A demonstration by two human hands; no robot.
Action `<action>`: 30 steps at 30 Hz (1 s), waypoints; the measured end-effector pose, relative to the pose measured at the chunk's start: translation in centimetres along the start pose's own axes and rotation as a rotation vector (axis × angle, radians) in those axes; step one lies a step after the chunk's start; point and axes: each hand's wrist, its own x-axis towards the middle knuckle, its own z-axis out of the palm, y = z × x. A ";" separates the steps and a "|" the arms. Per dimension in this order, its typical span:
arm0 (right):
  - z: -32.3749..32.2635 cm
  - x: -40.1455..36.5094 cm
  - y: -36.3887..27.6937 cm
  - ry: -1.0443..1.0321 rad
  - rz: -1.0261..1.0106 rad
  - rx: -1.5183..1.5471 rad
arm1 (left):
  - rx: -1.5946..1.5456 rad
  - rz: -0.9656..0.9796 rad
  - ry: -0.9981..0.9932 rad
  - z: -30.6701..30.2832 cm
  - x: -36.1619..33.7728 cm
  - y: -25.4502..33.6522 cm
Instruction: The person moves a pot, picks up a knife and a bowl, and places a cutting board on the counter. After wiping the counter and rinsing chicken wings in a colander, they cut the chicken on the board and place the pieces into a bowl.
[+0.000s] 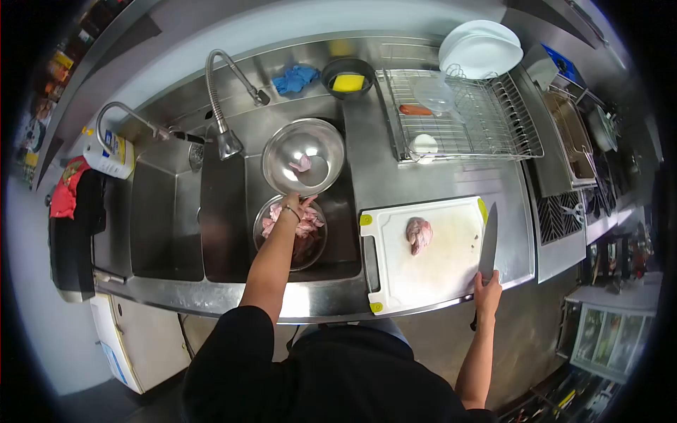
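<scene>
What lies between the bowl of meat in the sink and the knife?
A white cutting board lies between the bowl and the knife, with one piece of raw meat on it; the head view shows this.

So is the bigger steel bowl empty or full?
Nearly empty: the bigger steel bowl holds one pink meat piece, bare metal around it.

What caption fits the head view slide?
Kitchen: left hand reaches into a bowl of raw meat in the sink; right hand grips a knife beside a cutting board holding one piece.

Left arm outstretched forward, left grip [296,209] fingers-down; right forearm forward, right grip [486,291] clenched
</scene>
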 end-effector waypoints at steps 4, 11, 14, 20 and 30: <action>0.5 1.1 -1.0 0.070 -0.094 -0.260 | 0.055 -0.018 0.173 1.7 -10.2 1.3; 7.0 0.3 -15.0 -0.503 -0.176 0.881 | 0.123 0.429 0.050 -2.5 -19.1 -1.4; 17.9 -3.0 -25.8 -0.499 -0.811 0.644 | 0.203 0.520 0.020 -1.1 -24.5 -1.8; 26.6 -9.1 -37.4 -0.762 -0.344 0.172 | 0.490 0.702 0.198 -0.5 -26.3 -2.5; 30.2 -3.2 -41.7 -1.044 -0.698 0.950 | 1.382 1.374 0.308 3.2 -21.1 -0.2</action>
